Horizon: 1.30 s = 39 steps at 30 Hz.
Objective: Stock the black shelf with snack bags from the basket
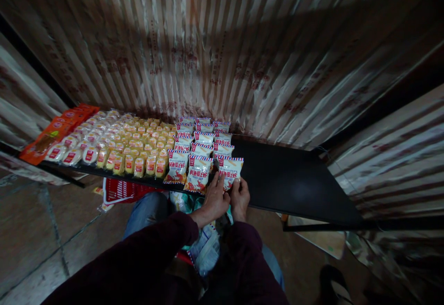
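On a black shelf (298, 180), several white snack bags with red lettering stand in rows. Both my hands are at the front bag (229, 170) of the right-hand row. My left hand (215, 198) touches its left side, fingers closed around that edge. My right hand (240, 198) grips the lower right corner of the same bag. Just left of my hands is another front bag (199, 173), upright. Farther left stand small yellow wrapped cakes (139, 166) and round white wrapped cakes (72, 156).
Orange packets (57, 131) lie at the shelf's left end. A red basket (126, 191) is on the floor below, and blue-green plastic packages (206, 249) sit between the knees. Striped sheeting (194, 64) hangs behind the shelf.
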Tool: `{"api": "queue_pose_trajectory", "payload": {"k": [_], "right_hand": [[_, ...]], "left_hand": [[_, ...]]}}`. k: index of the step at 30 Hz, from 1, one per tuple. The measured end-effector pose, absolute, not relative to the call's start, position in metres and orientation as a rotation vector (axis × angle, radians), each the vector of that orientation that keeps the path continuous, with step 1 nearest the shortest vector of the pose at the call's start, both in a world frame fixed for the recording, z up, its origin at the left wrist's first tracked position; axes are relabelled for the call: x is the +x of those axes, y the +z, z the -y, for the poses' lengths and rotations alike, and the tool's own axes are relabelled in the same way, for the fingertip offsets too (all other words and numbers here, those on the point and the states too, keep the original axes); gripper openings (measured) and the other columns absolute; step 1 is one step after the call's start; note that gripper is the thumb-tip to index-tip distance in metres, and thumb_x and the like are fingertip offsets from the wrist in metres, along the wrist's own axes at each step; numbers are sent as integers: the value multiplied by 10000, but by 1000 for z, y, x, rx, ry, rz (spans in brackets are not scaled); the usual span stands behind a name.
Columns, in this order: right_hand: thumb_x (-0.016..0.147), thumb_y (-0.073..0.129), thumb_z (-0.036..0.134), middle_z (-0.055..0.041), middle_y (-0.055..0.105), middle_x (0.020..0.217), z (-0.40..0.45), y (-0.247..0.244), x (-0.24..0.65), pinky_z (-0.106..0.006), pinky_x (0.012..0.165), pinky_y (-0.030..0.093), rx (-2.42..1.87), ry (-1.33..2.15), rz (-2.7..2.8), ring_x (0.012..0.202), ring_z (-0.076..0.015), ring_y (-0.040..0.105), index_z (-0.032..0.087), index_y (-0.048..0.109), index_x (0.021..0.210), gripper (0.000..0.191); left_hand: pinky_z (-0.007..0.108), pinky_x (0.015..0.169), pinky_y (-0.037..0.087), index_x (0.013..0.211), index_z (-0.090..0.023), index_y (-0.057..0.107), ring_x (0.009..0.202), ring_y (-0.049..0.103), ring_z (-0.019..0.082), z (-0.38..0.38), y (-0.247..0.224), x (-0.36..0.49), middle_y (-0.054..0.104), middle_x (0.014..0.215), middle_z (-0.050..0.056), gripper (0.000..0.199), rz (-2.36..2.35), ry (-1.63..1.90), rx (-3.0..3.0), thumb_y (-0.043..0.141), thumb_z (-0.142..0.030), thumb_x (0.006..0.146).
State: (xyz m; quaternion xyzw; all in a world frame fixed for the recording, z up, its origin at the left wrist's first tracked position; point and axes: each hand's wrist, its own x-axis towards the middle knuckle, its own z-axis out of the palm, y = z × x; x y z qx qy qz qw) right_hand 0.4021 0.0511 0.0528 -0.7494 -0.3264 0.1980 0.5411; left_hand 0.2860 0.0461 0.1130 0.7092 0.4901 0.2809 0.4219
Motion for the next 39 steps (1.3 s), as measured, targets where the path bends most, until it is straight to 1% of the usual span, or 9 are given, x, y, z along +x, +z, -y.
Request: {"api": "queue_pose_trajectory", "payload": {"k": [6,9,13,17,22,28,31,36,39], "right_hand": [[813,378,636,-169,646,1103,-59,45,402,-437,948,387,-1773,204,943,1061,-281,547,154,666,962,581],[826,356,639,-167,619,1158,-64,41,402,-449,976,369,-1776,180,957,1125,-281,513,171,665,942,573],[826,345,649,-175,607,1170,-69,36,403,-459,989,358,-1782,198,981,1129,-278,506,169,662,952,589],[818,342,658,-196,608,1167,-70,36,404,-466,1001,353,-1788,221,1015,1118,-287,515,137,658,1007,639],[808,359,662,-191,625,1138,-67,41,403,-450,965,395,-1793,280,1001,1070,-286,549,120,632,1118,682],[790,346,700,-223,609,1176,-65,47,402,-447,972,395,-1812,357,996,1100,-304,538,73,601,1188,785],[782,374,709,-212,595,1223,-67,53,401,-444,967,396,-1837,391,990,1121,-303,532,91,552,1268,806],[799,304,716,-203,579,1270,-71,56,396,-437,969,400,-1930,444,1015,1144,-302,537,96,481,1346,845],[809,269,711,-196,601,1242,-72,51,394,-426,952,411,-1950,442,1013,1143,-302,541,99,475,1347,841]], "left_hand": [[407,1189,182,1441,-109,354,1444,198,294,-53,111,291,208,1567,140,739,-1309,681,1714,532,-124,724],[409,1187,187,1443,-121,350,1445,195,295,-56,108,292,196,1572,130,744,-1308,687,1723,537,-130,724],[405,1188,196,1438,-64,344,1450,168,303,-59,106,291,141,1577,164,728,-1316,680,1763,519,-125,734],[411,1201,166,1427,-41,352,1460,95,310,-55,109,292,80,1585,166,715,-1289,698,1752,510,-112,733],[448,1214,98,1413,-107,385,1466,-10,293,-50,109,294,97,1596,96,690,-1225,784,1734,511,-111,734],[441,1216,101,1421,-74,363,1468,5,287,-53,103,296,95,1593,119,675,-1205,768,1760,488,-120,760],[441,1215,97,1431,-80,350,1468,-9,279,-53,105,295,66,1597,113,663,-1197,756,1773,473,-142,783],[445,1212,97,1463,-82,288,1467,14,272,-53,104,293,75,1592,121,637,-1193,709,1764,421,-270,869],[435,1215,108,1482,-121,255,1469,31,249,-55,98,294,121,1591,87,624,-1205,741,1744,389,-309,902]]}}
